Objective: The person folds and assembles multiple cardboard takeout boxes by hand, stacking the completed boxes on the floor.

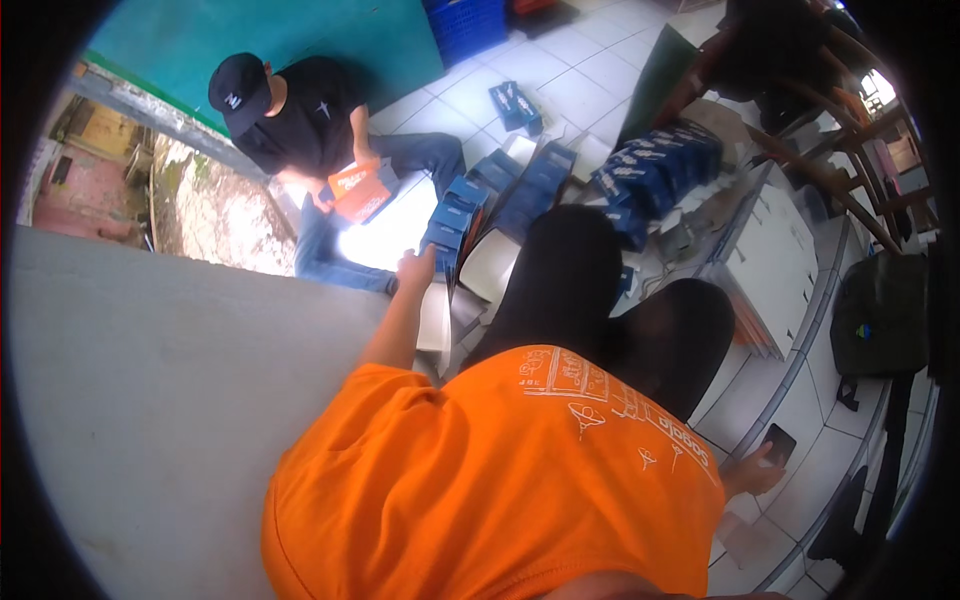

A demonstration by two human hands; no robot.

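My left hand (415,268) reaches forward, its fingers closed at the near end of a row of small blue boxes (452,215) on the floor. How far they wrap round the end box is hard to make out. Out to my right side, low down, my right hand (755,476) grips a dark phone (780,445). Pale open cartons (490,265) lie close to the left hand, by my knee. Another row of blue boxes (537,185) stands just right of the first.
Across from me a co-worker in a black cap sits holding an orange box (360,188). More blue boxes (660,165) are piled beyond my knees. A grey wall (180,400) runs along my left. White panels (765,270), a dark bag (880,315) and wooden chairs (840,150) are on the right.
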